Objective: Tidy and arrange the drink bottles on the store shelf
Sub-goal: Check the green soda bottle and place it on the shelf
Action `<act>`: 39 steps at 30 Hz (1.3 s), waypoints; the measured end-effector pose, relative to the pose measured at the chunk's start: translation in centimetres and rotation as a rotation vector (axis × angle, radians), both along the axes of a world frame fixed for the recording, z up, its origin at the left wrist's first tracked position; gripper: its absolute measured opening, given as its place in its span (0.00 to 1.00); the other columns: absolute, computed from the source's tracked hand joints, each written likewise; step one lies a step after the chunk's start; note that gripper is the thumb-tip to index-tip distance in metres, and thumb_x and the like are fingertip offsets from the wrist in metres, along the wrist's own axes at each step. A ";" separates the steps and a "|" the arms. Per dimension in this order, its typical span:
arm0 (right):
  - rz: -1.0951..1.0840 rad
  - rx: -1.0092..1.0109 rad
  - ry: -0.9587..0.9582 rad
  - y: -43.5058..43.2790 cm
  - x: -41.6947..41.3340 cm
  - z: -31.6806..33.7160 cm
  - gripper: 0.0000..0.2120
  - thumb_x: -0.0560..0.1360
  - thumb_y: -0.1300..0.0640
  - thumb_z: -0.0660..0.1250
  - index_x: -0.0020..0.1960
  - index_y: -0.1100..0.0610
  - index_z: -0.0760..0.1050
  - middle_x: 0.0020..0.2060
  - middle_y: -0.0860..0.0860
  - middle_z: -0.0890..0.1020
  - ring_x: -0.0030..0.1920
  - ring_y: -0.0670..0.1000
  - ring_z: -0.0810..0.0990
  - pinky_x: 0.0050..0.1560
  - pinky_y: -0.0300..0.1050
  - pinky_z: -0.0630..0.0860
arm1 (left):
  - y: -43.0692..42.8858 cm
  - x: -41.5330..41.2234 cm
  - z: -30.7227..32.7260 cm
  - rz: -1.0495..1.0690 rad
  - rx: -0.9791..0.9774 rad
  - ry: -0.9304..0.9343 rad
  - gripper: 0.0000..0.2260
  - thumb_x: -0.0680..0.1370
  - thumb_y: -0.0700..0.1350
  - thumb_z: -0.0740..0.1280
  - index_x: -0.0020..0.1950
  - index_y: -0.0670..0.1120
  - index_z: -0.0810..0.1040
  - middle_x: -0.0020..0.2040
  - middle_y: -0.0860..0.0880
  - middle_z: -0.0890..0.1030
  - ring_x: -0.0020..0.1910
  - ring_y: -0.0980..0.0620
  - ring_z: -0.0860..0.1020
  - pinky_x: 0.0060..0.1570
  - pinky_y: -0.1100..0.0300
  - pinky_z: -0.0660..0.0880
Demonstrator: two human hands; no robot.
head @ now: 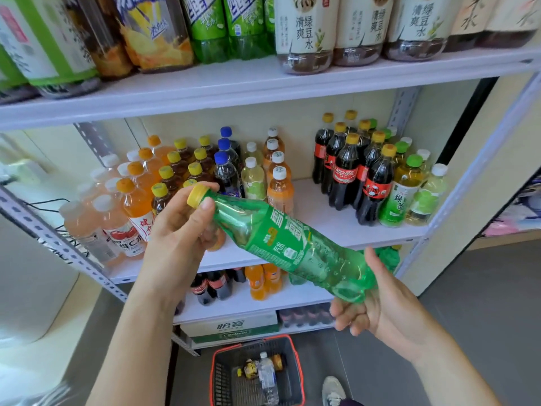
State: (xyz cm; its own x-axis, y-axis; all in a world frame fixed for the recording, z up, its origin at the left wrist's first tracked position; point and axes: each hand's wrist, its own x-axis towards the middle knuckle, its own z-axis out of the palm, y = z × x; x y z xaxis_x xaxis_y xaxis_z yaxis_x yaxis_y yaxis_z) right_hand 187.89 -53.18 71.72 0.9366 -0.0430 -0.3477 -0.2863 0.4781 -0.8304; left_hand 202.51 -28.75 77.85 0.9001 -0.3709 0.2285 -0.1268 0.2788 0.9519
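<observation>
1. A green bottle [292, 247] with a yellow cap [196, 194] is held in the air in front of the middle shelf [322, 221]. It is tilted, with the cap up to the left and the base down to the right.
2. The left hand [178, 230] pinches the neck just under the cap, the thumb on the near side.
3. The right hand [377, 303] cups the base, with the fingers curled beneath it and the thumb lying along its side.
4. Behind the bottle, the middle shelf carries rows of orange drinks [137, 200] on the left and colas [345, 174] on the right. Green teas [399, 197] stand just beside the colas.
5. The top shelf [205, 89] bears large bottles.
6. On the floor below stands a red-rimmed basket [216, 373] with a few bottles lying in it, and a shoe [333, 389] is just beside it.
</observation>
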 end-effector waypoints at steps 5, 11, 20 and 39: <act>0.107 -0.012 0.059 -2.5 1.5 -0.1 0.34 0.67 0.30 0.61 0.46 0.60 0.84 0.36 0.68 0.81 0.28 0.58 0.81 0.23 0.41 0.75 | -3.3 0.3 -0.1 0.056 -0.049 0.033 0.05 0.78 0.51 0.64 0.48 0.51 0.76 0.49 0.42 0.82 0.42 0.42 0.79 0.36 0.54 0.72; 0.052 0.025 0.005 -5.9 3.5 0.3 0.20 0.71 0.42 0.65 0.52 0.55 0.85 0.46 0.66 0.84 0.39 0.60 0.83 0.34 0.48 0.80 | -8.0 0.9 0.1 0.175 -0.097 0.045 0.08 0.79 0.54 0.63 0.48 0.50 0.75 0.53 0.36 0.83 0.47 0.40 0.84 0.34 0.54 0.79; 0.133 -0.171 -0.195 -10.2 4.5 0.7 0.28 0.66 0.52 0.79 0.64 0.48 0.76 0.57 0.61 0.82 0.53 0.64 0.83 0.46 0.49 0.81 | -12.6 2.2 -0.6 0.339 -0.036 0.098 0.07 0.80 0.53 0.65 0.47 0.51 0.75 0.41 0.49 0.80 0.36 0.53 0.80 0.29 0.64 0.75; 0.221 0.107 -0.067 -11.7 5.8 -0.7 0.26 0.73 0.38 0.66 0.58 0.58 0.81 0.49 0.67 0.81 0.39 0.59 0.82 0.29 0.44 0.77 | -14.3 1.8 -1.0 0.248 -0.112 0.116 0.21 0.71 0.43 0.74 0.60 0.46 0.70 0.48 0.42 0.84 0.47 0.42 0.84 0.40 0.52 0.80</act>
